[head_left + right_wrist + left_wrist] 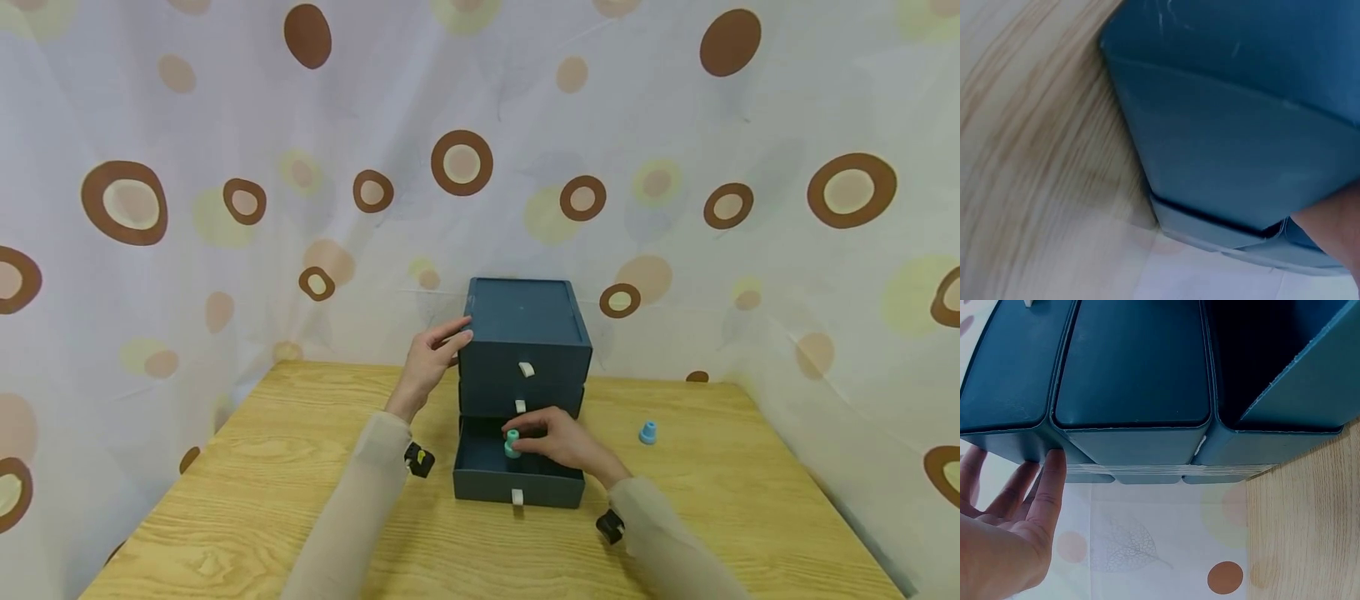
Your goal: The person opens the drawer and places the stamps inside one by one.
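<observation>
A dark blue drawer unit [521,312] with three stacked drawers stands on the table, its bottom drawer [480,483] pulled out. My left hand [426,367] touches the unit's upper left side with fairly straight fingers; in the left wrist view, the fingertips [1055,456] press the top section's side. Over the open drawer, my right hand [558,437] pinches a small teal stepped peg [512,448] between thumb and fingers. The right wrist view shows mostly the drawer's outer side [1222,144] and a bit of the hand; the peg is hidden there.
To the right of the unit, a light blue stepped peg [648,432] stands on the wooden table [300,467]. White pull tabs [527,369] stick out from the drawer fronts. A patterned cloth [390,100] hangs behind and along both sides.
</observation>
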A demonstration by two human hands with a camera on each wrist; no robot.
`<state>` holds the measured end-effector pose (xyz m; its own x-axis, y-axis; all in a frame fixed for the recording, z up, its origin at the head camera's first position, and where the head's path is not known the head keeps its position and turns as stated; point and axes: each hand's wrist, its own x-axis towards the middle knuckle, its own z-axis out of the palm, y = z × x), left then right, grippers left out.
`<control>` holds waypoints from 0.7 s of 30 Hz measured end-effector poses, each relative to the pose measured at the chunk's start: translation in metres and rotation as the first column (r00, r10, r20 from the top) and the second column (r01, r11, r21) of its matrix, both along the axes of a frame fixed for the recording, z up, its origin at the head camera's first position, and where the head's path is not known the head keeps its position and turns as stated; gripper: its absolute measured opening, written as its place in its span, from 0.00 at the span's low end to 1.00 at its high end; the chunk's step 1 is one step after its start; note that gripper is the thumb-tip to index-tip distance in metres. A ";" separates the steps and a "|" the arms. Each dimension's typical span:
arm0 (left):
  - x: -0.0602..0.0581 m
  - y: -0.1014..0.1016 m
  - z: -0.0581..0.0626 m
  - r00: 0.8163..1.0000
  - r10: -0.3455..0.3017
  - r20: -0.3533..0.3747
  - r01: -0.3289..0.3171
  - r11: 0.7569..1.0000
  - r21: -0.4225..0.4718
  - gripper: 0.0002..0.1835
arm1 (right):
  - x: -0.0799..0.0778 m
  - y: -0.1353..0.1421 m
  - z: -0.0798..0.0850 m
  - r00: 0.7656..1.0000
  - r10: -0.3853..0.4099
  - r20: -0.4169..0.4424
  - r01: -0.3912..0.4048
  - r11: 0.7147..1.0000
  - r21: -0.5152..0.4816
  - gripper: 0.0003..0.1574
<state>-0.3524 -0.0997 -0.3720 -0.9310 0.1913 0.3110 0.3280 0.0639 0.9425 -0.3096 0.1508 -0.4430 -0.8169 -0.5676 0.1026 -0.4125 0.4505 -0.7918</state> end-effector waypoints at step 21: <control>0.000 0.000 0.000 1.000 0.006 0.007 -0.006 1.000 -0.013 0.22 | -0.007 -0.020 -0.012 0.994 -0.073 -0.075 0.082 0.988 0.128 0.17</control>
